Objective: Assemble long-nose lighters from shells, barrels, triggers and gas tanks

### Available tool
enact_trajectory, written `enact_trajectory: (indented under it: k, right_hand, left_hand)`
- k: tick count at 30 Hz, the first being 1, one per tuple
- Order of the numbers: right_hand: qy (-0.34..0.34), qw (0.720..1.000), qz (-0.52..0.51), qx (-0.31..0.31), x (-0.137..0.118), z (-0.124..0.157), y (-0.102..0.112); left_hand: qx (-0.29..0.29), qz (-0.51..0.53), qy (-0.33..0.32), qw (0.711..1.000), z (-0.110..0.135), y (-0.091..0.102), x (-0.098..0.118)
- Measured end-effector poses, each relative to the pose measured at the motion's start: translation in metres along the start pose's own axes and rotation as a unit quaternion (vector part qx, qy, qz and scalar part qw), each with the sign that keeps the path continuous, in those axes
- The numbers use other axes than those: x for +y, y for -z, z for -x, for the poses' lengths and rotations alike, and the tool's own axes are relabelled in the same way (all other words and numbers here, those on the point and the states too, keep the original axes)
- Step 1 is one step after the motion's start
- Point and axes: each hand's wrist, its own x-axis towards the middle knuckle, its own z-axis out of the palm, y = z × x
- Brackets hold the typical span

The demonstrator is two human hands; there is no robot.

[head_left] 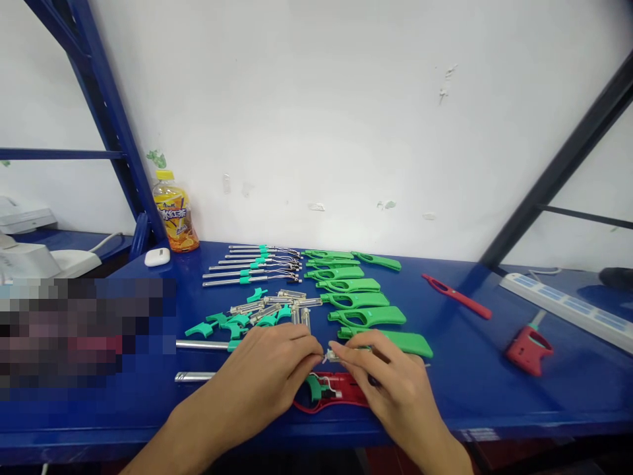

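My left hand (264,373) and my right hand (390,382) meet near the front edge of the blue bench (494,389), fingertips pinched together on a small silver metal part (330,356). Just below them lies an open red lighter shell (330,391) with a teal trigger piece and thin wires inside. A metal tube (194,377) sticks out to the left from under my left hand. Both hands are closed in a pinch.
Behind the hands lie a row of green lighter shells (363,301), loose silver parts and teal triggers (257,311), and several metal tubes with wires (252,264). A red shell half (457,297), a red handle piece (528,348), a power strip (564,305), a drink bottle (174,211).
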Motion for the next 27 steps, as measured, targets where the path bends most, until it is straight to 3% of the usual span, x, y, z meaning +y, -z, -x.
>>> enact_trajectory:
  k: [11, 20, 27]
  right_hand:
    - [0.01, 1.0, 0.014, 0.004, -0.003, -0.002, 0.0]
    - [0.021, 0.998, 0.054, 0.026, -0.004, -0.003, 0.0]
    - [0.021, 0.997, 0.052, 0.046, -0.004, -0.004, 0.0]
  left_hand:
    - [-0.011, 0.022, 0.01, 1.0, 0.0, 0.002, 0.003]
    - [0.016, 0.084, 0.063, 0.994, -0.005, 0.01, 0.003]
    - [0.026, 0.074, 0.042, 0.996, -0.004, 0.005, 0.007]
